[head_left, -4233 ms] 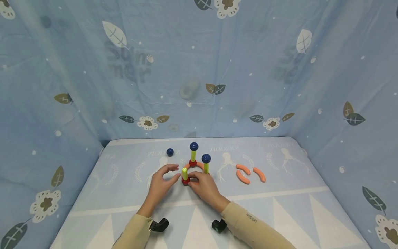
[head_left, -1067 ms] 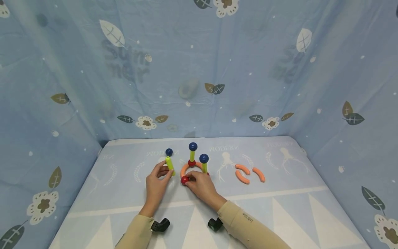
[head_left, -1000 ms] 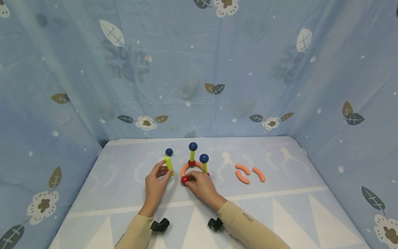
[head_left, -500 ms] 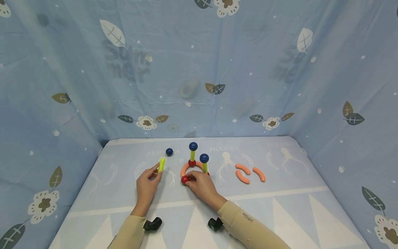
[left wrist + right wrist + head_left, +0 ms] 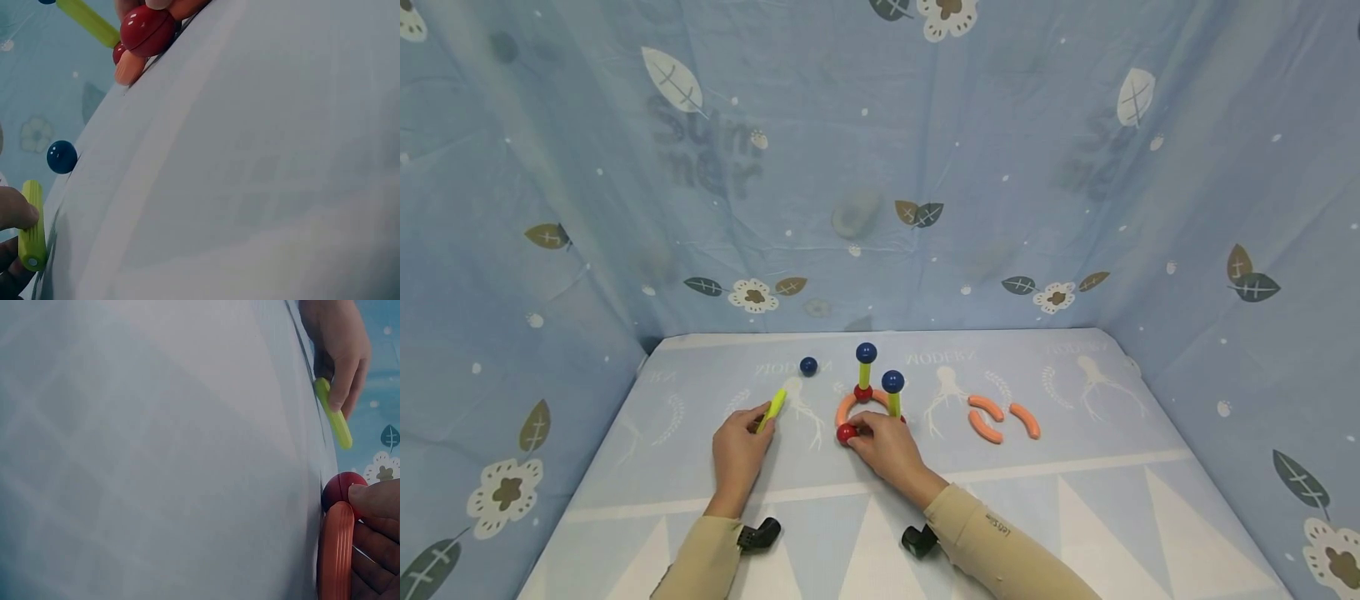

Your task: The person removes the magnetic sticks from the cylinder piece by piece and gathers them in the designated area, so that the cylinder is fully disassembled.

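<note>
My left hand (image 5: 737, 454) pinches a yellow-green magnetic rod (image 5: 773, 407) between thumb and fingers, tilted low by the table, left of the structure. Whether the rod touches the cloth I cannot tell. With thumb and fingertips my right hand (image 5: 891, 450) holds a red ball (image 5: 846, 433) at the near left of a ring of curved orange pieces (image 5: 844, 408). In the right wrist view an orange curved piece (image 5: 337, 550) meets that red ball (image 5: 337, 490). Two upright rods rise from the ring, topped by blue balls (image 5: 866, 353). My right hand hides the ring's near right side.
A loose blue ball (image 5: 808, 367) lies behind my left hand, left of the ring. To the right, three curved orange pieces (image 5: 985, 427) lie on the patterned tablecloth (image 5: 1075, 517). A blue printed curtain (image 5: 880, 167) encloses the table's back and sides.
The rod earlier stood on the near-left red ball; my left hand has taken it off, carried it left and tipped it lower. My right hand has stayed at the red ball.
</note>
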`<action>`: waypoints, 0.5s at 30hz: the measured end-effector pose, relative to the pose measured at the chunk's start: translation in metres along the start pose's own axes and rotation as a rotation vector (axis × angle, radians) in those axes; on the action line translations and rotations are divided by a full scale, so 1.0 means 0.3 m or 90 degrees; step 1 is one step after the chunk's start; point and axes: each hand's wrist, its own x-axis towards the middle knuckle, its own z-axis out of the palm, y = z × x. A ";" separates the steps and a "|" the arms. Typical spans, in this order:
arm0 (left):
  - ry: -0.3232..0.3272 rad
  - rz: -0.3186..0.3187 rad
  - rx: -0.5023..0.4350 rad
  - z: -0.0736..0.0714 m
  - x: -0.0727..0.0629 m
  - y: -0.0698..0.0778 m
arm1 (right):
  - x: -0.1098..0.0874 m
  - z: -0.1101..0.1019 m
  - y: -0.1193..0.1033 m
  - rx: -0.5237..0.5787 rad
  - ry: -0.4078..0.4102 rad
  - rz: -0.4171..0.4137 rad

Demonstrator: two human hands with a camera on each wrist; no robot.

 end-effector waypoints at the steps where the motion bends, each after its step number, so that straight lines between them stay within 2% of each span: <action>1: -0.001 0.004 0.008 -0.001 0.002 -0.002 | 0.000 0.000 0.000 0.001 0.000 0.000; 7: -0.001 0.018 0.040 -0.010 0.018 -0.004 | 0.000 -0.001 0.002 0.003 -0.001 -0.005; 15: 0.004 0.024 0.055 -0.017 0.028 -0.005 | -0.002 -0.002 0.003 0.002 -0.001 -0.012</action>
